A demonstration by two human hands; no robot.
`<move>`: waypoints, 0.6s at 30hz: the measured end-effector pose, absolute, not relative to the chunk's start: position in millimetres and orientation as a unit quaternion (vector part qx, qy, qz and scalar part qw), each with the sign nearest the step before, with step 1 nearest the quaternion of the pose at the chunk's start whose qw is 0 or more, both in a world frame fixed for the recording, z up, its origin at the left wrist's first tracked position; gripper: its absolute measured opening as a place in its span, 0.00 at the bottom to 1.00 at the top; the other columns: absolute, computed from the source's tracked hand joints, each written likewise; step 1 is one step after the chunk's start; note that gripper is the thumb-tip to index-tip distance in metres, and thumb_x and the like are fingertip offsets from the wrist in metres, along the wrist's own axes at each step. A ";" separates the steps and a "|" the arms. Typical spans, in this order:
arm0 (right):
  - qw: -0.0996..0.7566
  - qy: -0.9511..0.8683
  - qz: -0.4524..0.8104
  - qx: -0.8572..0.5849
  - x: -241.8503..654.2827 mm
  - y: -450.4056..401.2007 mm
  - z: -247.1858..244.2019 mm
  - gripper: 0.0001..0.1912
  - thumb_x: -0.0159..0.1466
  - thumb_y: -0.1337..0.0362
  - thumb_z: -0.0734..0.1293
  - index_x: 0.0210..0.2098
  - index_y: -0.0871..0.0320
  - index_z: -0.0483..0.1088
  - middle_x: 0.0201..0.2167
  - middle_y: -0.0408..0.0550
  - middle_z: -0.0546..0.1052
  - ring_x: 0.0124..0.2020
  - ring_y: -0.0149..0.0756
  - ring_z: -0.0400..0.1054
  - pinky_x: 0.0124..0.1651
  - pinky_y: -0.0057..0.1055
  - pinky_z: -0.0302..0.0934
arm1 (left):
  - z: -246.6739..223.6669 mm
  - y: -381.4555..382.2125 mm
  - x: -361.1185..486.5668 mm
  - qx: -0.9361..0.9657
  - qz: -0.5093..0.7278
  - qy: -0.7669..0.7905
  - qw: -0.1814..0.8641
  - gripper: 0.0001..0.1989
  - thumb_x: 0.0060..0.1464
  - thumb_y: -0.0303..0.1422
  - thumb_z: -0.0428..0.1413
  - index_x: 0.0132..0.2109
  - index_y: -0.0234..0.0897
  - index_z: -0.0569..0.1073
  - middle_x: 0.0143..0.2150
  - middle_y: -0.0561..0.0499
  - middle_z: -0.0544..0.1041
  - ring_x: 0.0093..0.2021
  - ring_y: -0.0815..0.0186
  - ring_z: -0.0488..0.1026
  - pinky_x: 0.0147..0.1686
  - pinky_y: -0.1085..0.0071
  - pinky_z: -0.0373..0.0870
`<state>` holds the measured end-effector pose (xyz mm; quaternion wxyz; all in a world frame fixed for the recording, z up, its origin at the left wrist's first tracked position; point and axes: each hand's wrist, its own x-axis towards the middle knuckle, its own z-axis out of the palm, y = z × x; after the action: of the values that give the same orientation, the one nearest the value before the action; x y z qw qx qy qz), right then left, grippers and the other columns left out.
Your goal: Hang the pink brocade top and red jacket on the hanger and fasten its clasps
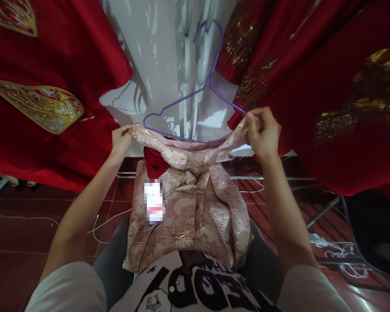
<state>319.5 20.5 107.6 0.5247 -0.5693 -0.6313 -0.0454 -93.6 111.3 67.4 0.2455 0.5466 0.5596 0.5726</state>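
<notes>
A pink and gold brocade garment (195, 212) lies across my lap, its upper edge stretched between my hands. My left hand (122, 138) is closed on the edge at the left end. At the other end my right hand (263, 130) pinches the fabric, thumb in front, near the right arm of a purple hanger (182, 100). The hanger's lower bar passes behind the raised edge; its hook points up. A dark red cloth piece (155, 162) and a blurred white tag or phone (154, 202) rest on the garment's left part.
Red embroidered garments hang at the left (94, 93) and right (289, 108), before a pale wall or cabinet (149, 65). White cables (334, 248) and a dark chair (373, 225) stand at the lower right on the red tiled floor (16, 234).
</notes>
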 end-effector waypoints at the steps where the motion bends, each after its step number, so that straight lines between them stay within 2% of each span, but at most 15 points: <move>1: 0.526 -0.631 -0.042 -0.568 319.5 20.2 108.2 0.19 0.68 0.45 0.60 0.36 0.52 0.71 0.31 0.47 0.76 0.33 0.39 0.71 0.42 0.39 0.65 | 68.7 111.8 -91.8 0.555 0.573 0.554 0.236 0.07 0.54 0.35 0.61 0.34 0.36 0.81 0.36 0.49 0.83 0.40 0.63 0.79 0.44 0.68 0.76; 6: 0.531 -0.635 -0.027 -0.561 320.4 19.5 108.2 0.19 0.68 0.45 0.61 0.35 0.52 0.71 0.30 0.47 0.76 0.30 0.36 0.70 0.39 0.37 0.64 | 85.1 113.3 -70.0 0.616 0.564 0.516 0.188 0.10 0.59 0.37 0.58 0.37 0.37 0.81 0.40 0.49 0.83 0.44 0.64 0.79 0.48 0.70 0.74; 9: 0.535 -0.634 -0.020 -0.558 323.1 20.1 107.0 0.18 0.68 0.46 0.61 0.35 0.52 0.72 0.29 0.46 0.75 0.29 0.35 0.69 0.37 0.36 0.63 | 103.1 112.6 -50.6 0.669 0.535 0.478 0.193 0.11 0.59 0.39 0.59 0.36 0.37 0.81 0.40 0.49 0.83 0.45 0.64 0.79 0.49 0.69 0.73; 14: 0.560 -0.631 -0.008 -0.536 329.5 23.9 107.1 0.15 0.67 0.48 0.63 0.33 0.51 0.72 0.29 0.45 0.75 0.30 0.36 0.68 0.37 0.37 0.62 | 120.5 119.1 -44.5 0.720 0.451 0.439 0.291 0.14 0.57 0.42 0.62 0.33 0.34 0.80 0.33 0.49 0.80 0.42 0.63 0.78 0.48 0.66 0.74; 18: 0.578 -0.633 0.007 -0.516 328.6 28.0 105.5 0.14 0.66 0.51 0.64 0.32 0.52 0.71 0.28 0.45 0.73 0.29 0.35 0.68 0.36 0.36 0.61 | 97.3 141.8 -64.2 0.663 0.429 0.480 0.382 0.20 0.60 0.47 0.58 0.32 0.35 0.79 0.31 0.47 0.79 0.37 0.63 0.78 0.42 0.65 0.76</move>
<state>328.6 28.0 105.5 0.5777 -0.5157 -0.6327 0.0072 -64.2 141.8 97.3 0.3823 0.6626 0.4805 0.4290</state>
